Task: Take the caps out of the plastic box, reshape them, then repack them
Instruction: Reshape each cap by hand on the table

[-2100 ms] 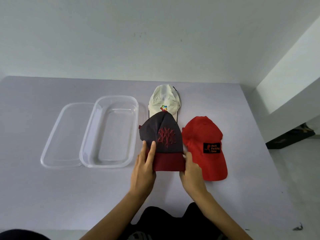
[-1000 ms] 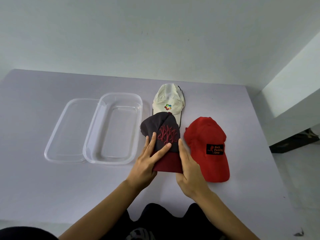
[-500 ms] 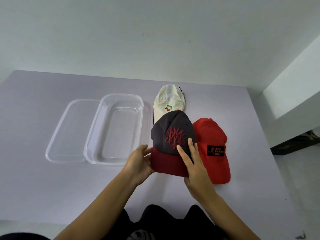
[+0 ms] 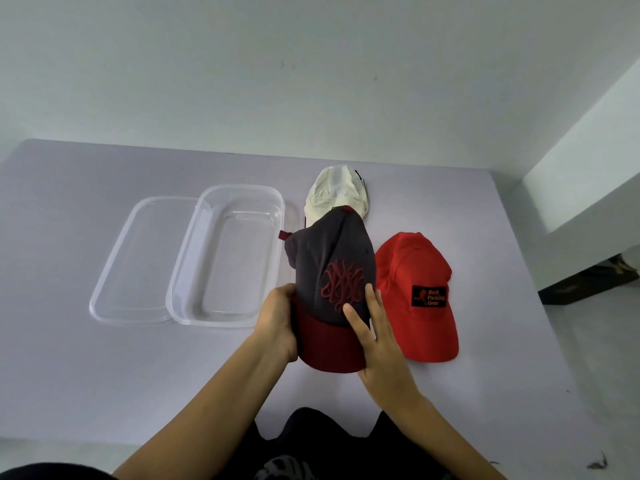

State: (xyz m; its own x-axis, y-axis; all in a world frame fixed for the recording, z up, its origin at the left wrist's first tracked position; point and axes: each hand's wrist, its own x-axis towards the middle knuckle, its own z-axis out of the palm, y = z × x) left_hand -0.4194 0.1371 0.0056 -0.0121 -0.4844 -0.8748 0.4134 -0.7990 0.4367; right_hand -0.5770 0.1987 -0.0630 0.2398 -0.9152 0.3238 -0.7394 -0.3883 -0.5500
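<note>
Head view: the left hand (image 4: 277, 320) curls round the grey cap (image 4: 332, 258) where crown meets maroon brim, holding it up off the counter (image 4: 104, 368). The right hand (image 4: 377, 341) lays straight fingers (image 4: 355, 320) flat on the crown front, likely to smooth it into shape. The red cap (image 4: 415, 268) lies just right; its patch (image 4: 429, 296) reads "Back Packing Gear". The white cap (image 4: 336, 195) lies behind. The box (image 4: 235, 265) holds no caps and sits beside its lid (image 4: 138, 265), ready for repacking.

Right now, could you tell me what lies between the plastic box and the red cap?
The dark grey cap, as the head view shows: the left hand grips it, the right hand rests on it.
</note>
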